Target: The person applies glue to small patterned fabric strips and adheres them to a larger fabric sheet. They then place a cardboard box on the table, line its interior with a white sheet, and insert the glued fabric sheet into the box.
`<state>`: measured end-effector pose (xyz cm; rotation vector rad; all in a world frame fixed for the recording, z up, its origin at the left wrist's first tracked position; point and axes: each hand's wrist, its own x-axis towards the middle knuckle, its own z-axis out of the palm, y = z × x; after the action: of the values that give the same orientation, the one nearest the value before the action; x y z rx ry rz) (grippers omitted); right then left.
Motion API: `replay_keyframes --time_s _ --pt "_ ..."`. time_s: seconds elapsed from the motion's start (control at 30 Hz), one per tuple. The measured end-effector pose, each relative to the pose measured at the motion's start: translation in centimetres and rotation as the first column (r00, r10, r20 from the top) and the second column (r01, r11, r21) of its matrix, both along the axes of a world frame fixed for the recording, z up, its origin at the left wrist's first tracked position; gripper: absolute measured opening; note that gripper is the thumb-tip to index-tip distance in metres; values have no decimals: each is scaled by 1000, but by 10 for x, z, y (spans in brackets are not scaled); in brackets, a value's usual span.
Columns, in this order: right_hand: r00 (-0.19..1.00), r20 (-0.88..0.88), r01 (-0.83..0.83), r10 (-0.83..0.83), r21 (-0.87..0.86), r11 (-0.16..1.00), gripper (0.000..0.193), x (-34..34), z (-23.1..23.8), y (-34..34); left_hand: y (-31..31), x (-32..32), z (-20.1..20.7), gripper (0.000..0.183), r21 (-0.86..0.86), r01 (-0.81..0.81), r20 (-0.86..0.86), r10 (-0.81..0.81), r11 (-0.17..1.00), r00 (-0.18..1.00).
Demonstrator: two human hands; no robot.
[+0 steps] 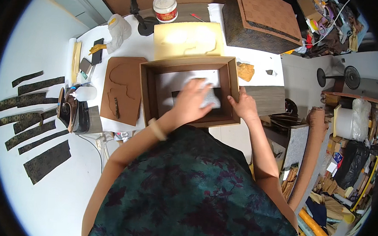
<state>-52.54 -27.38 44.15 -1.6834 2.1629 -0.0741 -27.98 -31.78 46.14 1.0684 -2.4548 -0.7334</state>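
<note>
An open brown cardboard box (pixel 149 88) stands at the table's front edge, tilted slightly. Inside it, my left hand (pixel 191 102), a little blurred, presses down on a crumpled greyish-white cloth (pixel 214 103); its thumb and fingers spread around the cloth. Under the hand lies a dark patch (pixel 177 94), and white shows at the far part of the box's inside. My right hand (pixel 244 104) grips the box's right wall, thumb on the inner side and index finger pointing forward along the outside.
A brown board (pixel 129 78) lies left of the box; a yellow foam sheet (pixel 187 34) lies behind it. At the back stand a white tub (pixel 165 9) and a large patterned box (pixel 262 21). A squeeze bottle (pixel 85 94) and dark patterned strips (pixel 30 129) are at left.
</note>
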Motion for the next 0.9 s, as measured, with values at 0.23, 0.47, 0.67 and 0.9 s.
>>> replay_keyframes --time_s 0.23,0.47,0.67,0.9 --pt "985 174 28 -17 -59 998 26 -10 -30 6 -25 -99 -61 125 -8 95 374 -85 995 924" --pt "950 311 57 -43 -37 998 25 -16 -29 9 -37 -92 -73 125 47 42 399 -57 998 915" --pt "874 470 135 -119 0 991 21 -18 -20 8 -39 -90 -75 120 32 49 331 -57 998 942" --pt "878 467 117 -108 10 993 22 -18 -11 6 -38 -88 -76 120 48 29 353 -44 998 934"
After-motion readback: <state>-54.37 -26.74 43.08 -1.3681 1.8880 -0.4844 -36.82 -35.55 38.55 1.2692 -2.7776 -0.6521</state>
